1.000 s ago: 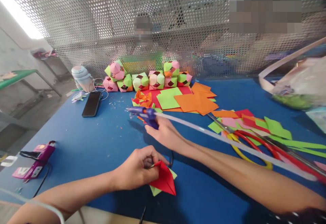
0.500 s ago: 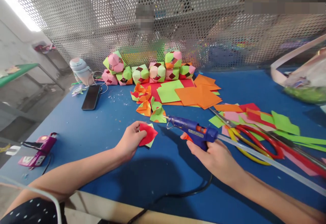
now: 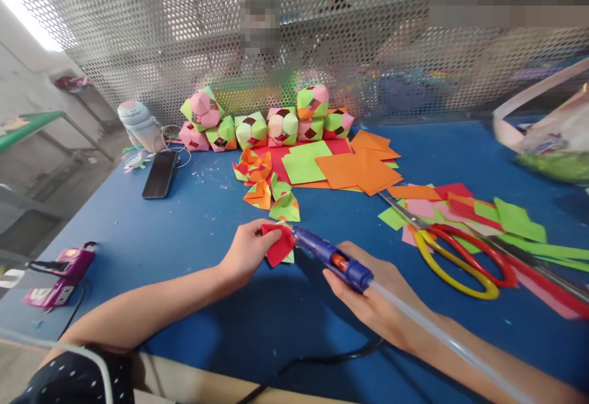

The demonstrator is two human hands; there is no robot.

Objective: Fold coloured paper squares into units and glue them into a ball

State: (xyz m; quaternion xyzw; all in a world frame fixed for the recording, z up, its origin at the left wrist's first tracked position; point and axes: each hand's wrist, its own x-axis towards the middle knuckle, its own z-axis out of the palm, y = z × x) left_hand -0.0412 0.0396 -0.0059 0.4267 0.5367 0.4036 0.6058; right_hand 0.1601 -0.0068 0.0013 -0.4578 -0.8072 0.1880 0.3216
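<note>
Between thumb and fingers, my left hand pinches a folded paper piece, red on top with pale green showing at its edges. My right hand is wrapped round a blue hot glue gun, whose trigger side is hidden. The gun's nozzle is at the upper right edge of the red paper; whether it touches cannot be made out. A long clear glue stick sticks out of its back. Just beyond lie green and orange folded paper pieces.
Finished paper balls line the perforated metal screen. Orange sheets lie in front of them. Scissors and paper scraps are at right. A phone, a bottle and a purple power strip stand left. A black cord crosses the front.
The glue gun has moved left and down, and its nozzle has come from the green folded pieces to the red paper. My left hand has shifted slightly right with the paper.
</note>
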